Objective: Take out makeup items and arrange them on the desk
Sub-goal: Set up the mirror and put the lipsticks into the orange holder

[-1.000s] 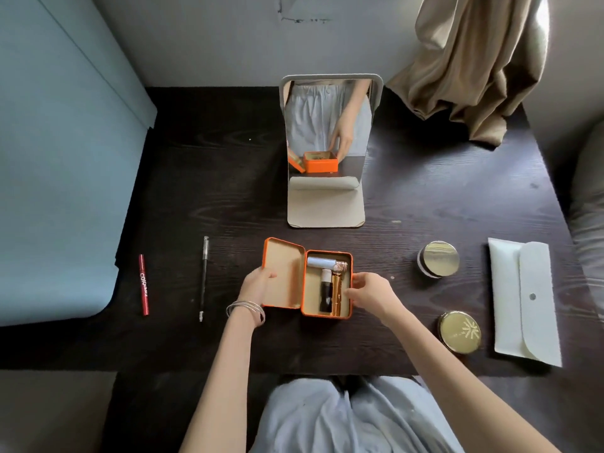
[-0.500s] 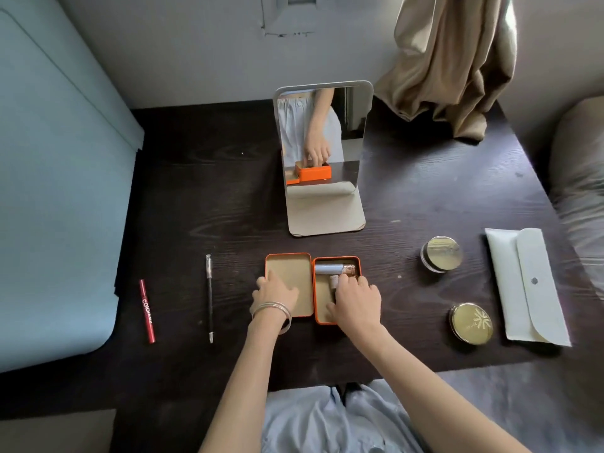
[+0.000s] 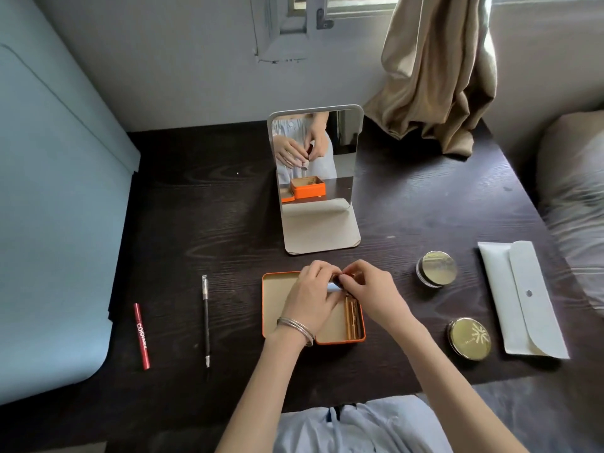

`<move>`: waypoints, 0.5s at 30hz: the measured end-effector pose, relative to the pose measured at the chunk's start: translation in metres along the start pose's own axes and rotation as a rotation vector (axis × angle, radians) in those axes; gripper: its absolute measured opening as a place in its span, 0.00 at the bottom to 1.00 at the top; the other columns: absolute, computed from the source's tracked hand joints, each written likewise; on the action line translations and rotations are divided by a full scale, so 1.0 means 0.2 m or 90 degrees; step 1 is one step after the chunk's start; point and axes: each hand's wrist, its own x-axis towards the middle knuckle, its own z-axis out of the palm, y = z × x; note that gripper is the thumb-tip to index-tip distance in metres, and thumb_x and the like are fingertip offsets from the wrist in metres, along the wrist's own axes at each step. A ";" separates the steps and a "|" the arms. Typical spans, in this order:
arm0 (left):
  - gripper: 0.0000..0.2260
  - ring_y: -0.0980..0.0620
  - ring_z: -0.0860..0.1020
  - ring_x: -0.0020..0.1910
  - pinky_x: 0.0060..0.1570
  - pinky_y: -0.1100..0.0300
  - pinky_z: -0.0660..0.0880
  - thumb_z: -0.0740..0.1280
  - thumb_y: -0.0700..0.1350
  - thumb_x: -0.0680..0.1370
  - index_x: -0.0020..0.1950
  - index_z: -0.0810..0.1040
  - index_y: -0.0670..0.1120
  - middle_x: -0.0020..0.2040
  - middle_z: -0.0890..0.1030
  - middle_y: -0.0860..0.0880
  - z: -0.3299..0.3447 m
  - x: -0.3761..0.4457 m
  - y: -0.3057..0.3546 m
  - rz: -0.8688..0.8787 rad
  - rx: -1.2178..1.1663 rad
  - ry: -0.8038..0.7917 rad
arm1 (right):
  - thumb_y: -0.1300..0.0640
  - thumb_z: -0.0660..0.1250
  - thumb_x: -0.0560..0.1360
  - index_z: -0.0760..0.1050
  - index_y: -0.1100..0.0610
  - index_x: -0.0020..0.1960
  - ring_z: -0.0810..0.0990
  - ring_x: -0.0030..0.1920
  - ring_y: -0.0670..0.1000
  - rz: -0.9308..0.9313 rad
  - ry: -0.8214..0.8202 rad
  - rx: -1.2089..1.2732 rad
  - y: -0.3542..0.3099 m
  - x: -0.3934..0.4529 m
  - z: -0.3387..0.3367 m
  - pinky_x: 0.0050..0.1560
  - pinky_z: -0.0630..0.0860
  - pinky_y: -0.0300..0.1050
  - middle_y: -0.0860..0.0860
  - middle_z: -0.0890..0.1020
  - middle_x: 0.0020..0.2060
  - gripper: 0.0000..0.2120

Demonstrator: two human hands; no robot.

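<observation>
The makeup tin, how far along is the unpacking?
Laid out already: red pencil, black pencil, two gold compacts. In hand: both hands, left hand and right hand, hold a small tube above the orange tin. Left: the gold sticks inside the tin.

Hands [image 3: 340, 289] hide most of the small tube [image 3: 334, 287].

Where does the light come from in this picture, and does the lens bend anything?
Head view: daylight enters from the window at top right behind the beige curtain; the round gold lids catch its glare; the wide lens bows the dark wooden desk's edges outward.
</observation>
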 end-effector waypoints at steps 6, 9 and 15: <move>0.12 0.49 0.74 0.52 0.41 0.57 0.74 0.71 0.42 0.71 0.54 0.77 0.47 0.52 0.76 0.49 0.03 0.02 -0.01 0.003 0.107 0.066 | 0.50 0.65 0.76 0.78 0.53 0.48 0.80 0.45 0.45 0.018 -0.030 0.086 -0.02 0.02 0.00 0.50 0.78 0.44 0.47 0.82 0.41 0.07; 0.10 0.51 0.74 0.53 0.47 0.57 0.74 0.69 0.41 0.73 0.54 0.78 0.48 0.53 0.77 0.51 0.02 0.04 -0.08 -0.082 0.059 0.091 | 0.52 0.62 0.78 0.77 0.52 0.45 0.82 0.41 0.46 0.024 -0.032 0.138 -0.01 0.03 0.02 0.52 0.78 0.48 0.48 0.82 0.39 0.07; 0.10 0.48 0.78 0.50 0.48 0.60 0.72 0.69 0.41 0.74 0.55 0.78 0.42 0.51 0.79 0.45 -0.07 0.14 -0.33 -0.288 -0.047 0.254 | 0.57 0.58 0.76 0.76 0.51 0.56 0.79 0.51 0.56 0.065 -0.018 -0.210 0.10 0.06 0.08 0.45 0.71 0.44 0.53 0.80 0.51 0.12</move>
